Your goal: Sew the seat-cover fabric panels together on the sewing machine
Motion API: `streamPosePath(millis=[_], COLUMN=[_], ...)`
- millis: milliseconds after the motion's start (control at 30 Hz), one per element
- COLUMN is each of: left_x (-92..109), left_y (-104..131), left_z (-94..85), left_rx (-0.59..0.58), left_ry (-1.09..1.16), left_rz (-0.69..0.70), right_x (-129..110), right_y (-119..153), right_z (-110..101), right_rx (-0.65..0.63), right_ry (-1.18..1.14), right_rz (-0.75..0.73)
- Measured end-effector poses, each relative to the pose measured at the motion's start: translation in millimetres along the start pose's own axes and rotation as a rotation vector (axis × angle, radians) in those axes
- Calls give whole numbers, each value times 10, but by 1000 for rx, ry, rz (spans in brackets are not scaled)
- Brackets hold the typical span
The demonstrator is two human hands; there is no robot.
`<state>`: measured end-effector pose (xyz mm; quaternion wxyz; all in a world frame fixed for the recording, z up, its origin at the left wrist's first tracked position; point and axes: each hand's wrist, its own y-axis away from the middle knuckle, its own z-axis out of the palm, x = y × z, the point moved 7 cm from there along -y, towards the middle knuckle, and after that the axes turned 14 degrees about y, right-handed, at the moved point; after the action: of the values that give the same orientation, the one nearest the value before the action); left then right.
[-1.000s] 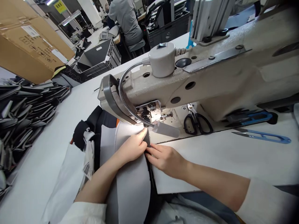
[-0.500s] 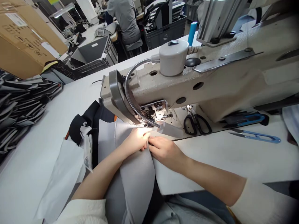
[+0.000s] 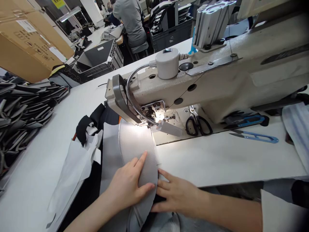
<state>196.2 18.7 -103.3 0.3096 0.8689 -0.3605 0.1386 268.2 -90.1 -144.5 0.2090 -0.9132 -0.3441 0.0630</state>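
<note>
A light grey fabric panel (image 3: pixel 138 141) lies beneath the lit needle area of a sewing machine (image 3: pixel 149 93) and hangs toward my lap. My left hand (image 3: pixel 129 183) rests flat on the panel, index finger and thumb spread. At the panel's right edge is my right hand (image 3: pixel 172 193), fingers apart, with some fingertips hidden at or under the edge. Black fabric (image 3: pixel 84 127) and a loose white sheet (image 3: pixel 74 161) lie left of the panel.
Black-handled scissors (image 3: pixel 198 124) lie under the machine arm, with blue thread snips (image 3: pixel 259 137) to the right. Stacked dark pieces (image 3: pixel 21 119) fill the left side. Behind are a grey crate (image 3: pixel 98 61), a cardboard box (image 3: pixel 33 38) and a seated person (image 3: pixel 130 21).
Both hands have moved back from the needle area toward my body, and their fingers have spread. More of the grey panel shows, lying flatter. The view has shifted slightly.
</note>
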Motion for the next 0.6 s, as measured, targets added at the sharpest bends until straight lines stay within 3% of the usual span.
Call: streamPosePath(millis=[133,233,367,500,600], left_x=[65,153,65,-287,-601], left_y=[58,-17,-164,-324,-372], left_z=[77,-6,-208,-337,-362], left_rx=[45,42,104,303,487], left_ry=[-95,-60,87,248,622], left_rz=[-61,-53,-23,51,75], right_x=[-248,-246,-174,-64,27], right_y=[12,-29,-67,-64,-55], right_z=[104,104,40,-21,-52], right_rx=[261,324,190,49,-59], right_ry=[178,229,197,157,94], right_rz=[102,136,22,2,-17])
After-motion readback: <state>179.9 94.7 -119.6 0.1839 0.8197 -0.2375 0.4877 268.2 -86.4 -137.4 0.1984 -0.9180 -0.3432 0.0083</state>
